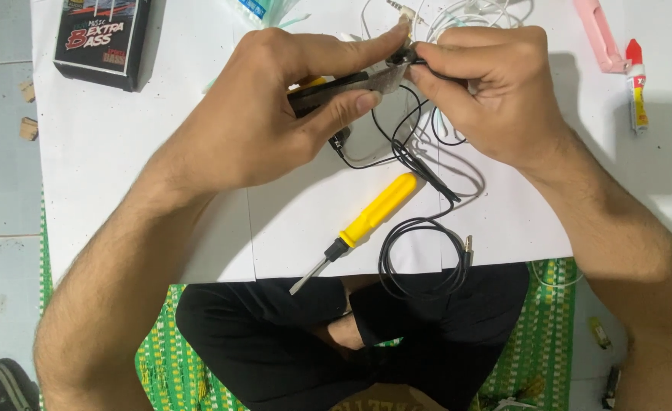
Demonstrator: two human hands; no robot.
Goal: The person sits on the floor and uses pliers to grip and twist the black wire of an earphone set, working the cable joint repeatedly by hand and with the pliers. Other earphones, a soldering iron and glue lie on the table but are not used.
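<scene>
Black earbud [405,55]: pinched between both hands near the far edge of the white sheet [122,152]; left hand [275,114] closed on a metal tool [351,84] lying left-to-right, tip at the earbud; right hand [496,91] closed on its black cable [419,228], trailing toward the near edge.

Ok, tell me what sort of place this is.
Probably a home floor workspace: the person sits cross-legged on a green woven mat over floor tiles, working at white paper sheets with a yellow-handled screwdriver.

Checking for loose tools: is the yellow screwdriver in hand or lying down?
Lying down: the yellow screwdriver rests flat on the white sheet, below both hands, untouched.
</scene>
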